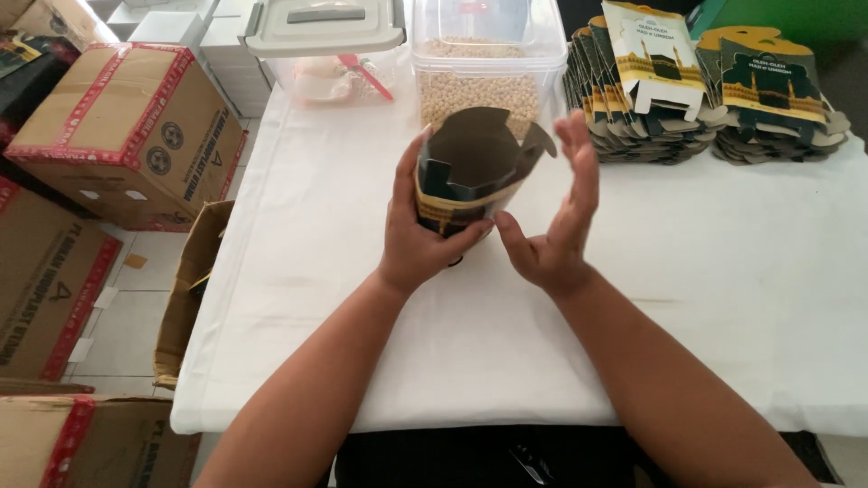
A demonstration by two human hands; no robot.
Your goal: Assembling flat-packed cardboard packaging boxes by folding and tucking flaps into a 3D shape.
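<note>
A dark, gold-trimmed cardboard carton is held upright above the white-clothed tabletop, its long axis vertical and open mouth tipped toward the camera, flaps raised. It is wrapped by the left hand; the right hand is spread open just beside it. Behind the carton, a clear plastic tub of pale beans is seen

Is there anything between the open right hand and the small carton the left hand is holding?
No. In the head view, only bare white tablecloth shows in the gap between the right hand and the small carton gripped by the left hand.
</note>
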